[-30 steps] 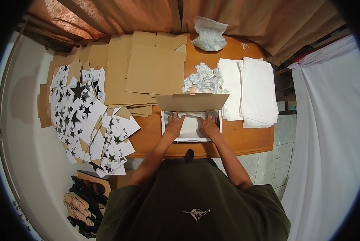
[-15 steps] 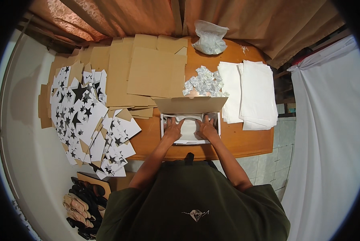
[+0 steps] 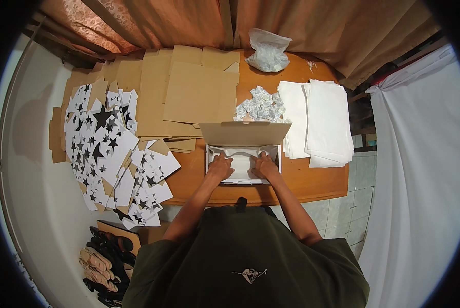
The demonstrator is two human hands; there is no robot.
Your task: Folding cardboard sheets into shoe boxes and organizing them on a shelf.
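Note:
A cardboard box (image 3: 245,135) stands near the table's front edge, its brown-lined lid raised at the far side. Inside it lies a sheet of white paper (image 3: 241,161), spread over the bottom and bent up along the far wall. Both my hands reach into the box. At its left end, my left hand (image 3: 221,167) presses on the paper with fingers apart. My right hand (image 3: 264,166) does the same at the right end, its fingertips toward the far wall. Neither hand grips anything that I can see.
Flat brown cardboard pieces (image 3: 201,92) and star-printed white ones (image 3: 104,143) cover the table's left. Behind the box lie several small silvery packets (image 3: 260,104) and a plastic bag (image 3: 269,50). White paper stacks (image 3: 330,123) are at right. Shoes (image 3: 99,267) lie lower left.
Both hands stay in the box on the paper. Their thumbs have drawn in from the middle, and the fingers have shifted slightly along the paper.

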